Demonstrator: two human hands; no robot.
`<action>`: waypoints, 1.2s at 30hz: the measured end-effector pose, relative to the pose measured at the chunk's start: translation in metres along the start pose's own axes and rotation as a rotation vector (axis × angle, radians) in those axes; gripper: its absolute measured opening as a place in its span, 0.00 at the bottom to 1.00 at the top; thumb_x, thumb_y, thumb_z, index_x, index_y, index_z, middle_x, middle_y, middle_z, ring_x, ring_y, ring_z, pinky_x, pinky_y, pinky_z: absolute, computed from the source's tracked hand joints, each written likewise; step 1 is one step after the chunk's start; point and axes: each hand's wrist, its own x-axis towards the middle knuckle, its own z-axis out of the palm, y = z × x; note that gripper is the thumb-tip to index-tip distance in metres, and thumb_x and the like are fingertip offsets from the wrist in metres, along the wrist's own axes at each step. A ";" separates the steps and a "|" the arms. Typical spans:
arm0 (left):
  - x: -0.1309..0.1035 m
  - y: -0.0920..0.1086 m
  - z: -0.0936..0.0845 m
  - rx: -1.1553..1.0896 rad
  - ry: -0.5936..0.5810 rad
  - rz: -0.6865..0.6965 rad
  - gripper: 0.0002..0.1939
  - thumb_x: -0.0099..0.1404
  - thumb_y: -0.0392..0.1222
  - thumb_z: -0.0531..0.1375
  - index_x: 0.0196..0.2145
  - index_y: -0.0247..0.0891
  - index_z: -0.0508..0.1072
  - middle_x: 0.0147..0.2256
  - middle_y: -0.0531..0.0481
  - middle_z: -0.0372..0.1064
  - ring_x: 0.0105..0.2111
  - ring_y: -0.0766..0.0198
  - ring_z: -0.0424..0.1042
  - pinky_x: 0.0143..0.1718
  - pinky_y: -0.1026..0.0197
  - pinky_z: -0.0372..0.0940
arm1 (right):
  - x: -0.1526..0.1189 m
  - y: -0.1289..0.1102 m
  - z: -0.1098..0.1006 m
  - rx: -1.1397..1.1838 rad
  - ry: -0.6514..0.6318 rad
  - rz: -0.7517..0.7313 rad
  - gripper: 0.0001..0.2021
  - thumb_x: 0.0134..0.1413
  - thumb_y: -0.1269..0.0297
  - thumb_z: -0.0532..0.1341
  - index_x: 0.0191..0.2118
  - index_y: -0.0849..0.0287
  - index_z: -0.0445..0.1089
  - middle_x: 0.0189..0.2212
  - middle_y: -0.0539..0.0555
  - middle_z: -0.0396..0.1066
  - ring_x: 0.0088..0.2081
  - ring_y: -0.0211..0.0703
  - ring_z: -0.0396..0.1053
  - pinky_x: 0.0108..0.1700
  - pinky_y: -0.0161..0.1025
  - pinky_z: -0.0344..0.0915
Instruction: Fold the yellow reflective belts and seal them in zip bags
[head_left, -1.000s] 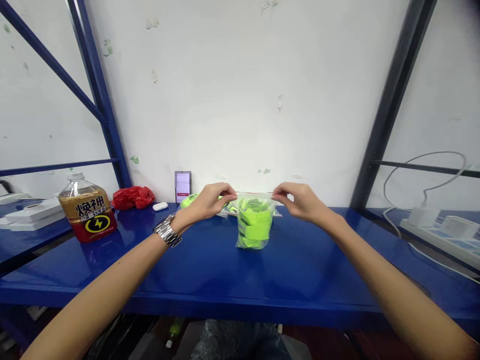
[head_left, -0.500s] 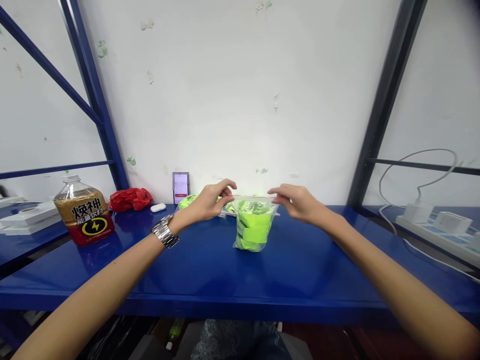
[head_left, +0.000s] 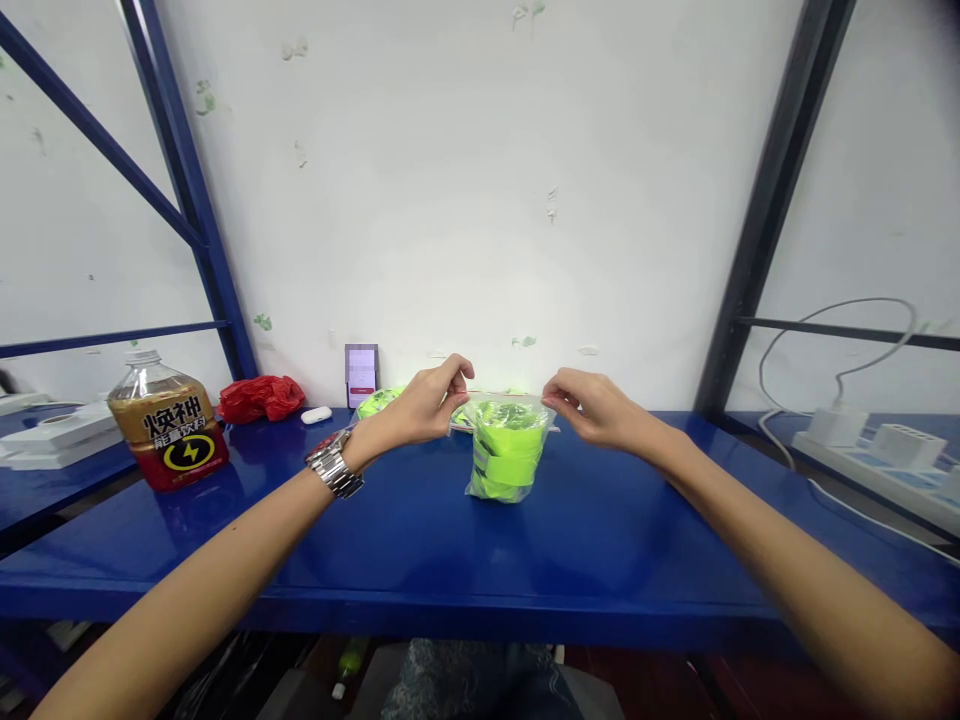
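Note:
A clear plastic zip bag (head_left: 508, 455) holding folded neon yellow-green fabric with grey strips stands upright on the blue table (head_left: 450, 560). My left hand (head_left: 431, 403), with a metal watch (head_left: 335, 463) at its wrist, pinches the bag's top left corner. At the top right corner, my right hand (head_left: 589, 405) pinches the other end of the opening. Between the two hands the top edge is drawn out sideways. More neon yellow-green material (head_left: 375, 402) lies behind my left hand, partly hidden by it.
To the left stand a large drink bottle (head_left: 169, 420) and a crumpled red plastic bag (head_left: 261, 398). A white case (head_left: 316, 415) lies near a phone (head_left: 362, 375) propped at the wall. At right, a power strip (head_left: 877, 450) carries plugs and cables.
My right fingers have closed in on the bag's right corner, and my left wrist has turned slightly. The bag stays in the same place.

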 end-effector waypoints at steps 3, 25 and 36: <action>-0.001 -0.003 0.000 -0.027 -0.007 -0.011 0.11 0.64 0.35 0.54 0.45 0.38 0.62 0.31 0.50 0.67 0.32 0.64 0.69 0.34 0.61 0.63 | -0.002 0.000 -0.002 0.064 0.004 0.041 0.06 0.59 0.68 0.54 0.34 0.59 0.66 0.28 0.53 0.68 0.28 0.39 0.63 0.31 0.36 0.59; -0.001 -0.010 -0.001 0.122 -0.063 0.101 0.08 0.69 0.38 0.48 0.38 0.37 0.67 0.35 0.46 0.68 0.35 0.62 0.66 0.35 0.60 0.61 | -0.011 0.011 0.011 -0.063 0.112 -0.035 0.09 0.62 0.67 0.51 0.34 0.60 0.67 0.28 0.55 0.67 0.27 0.39 0.62 0.29 0.37 0.59; -0.002 0.001 -0.004 0.050 -0.084 0.038 0.08 0.68 0.41 0.51 0.39 0.37 0.67 0.34 0.48 0.68 0.33 0.64 0.66 0.34 0.61 0.61 | -0.010 0.003 0.008 -0.002 0.080 0.008 0.07 0.60 0.67 0.53 0.33 0.60 0.65 0.27 0.53 0.67 0.27 0.38 0.62 0.29 0.36 0.59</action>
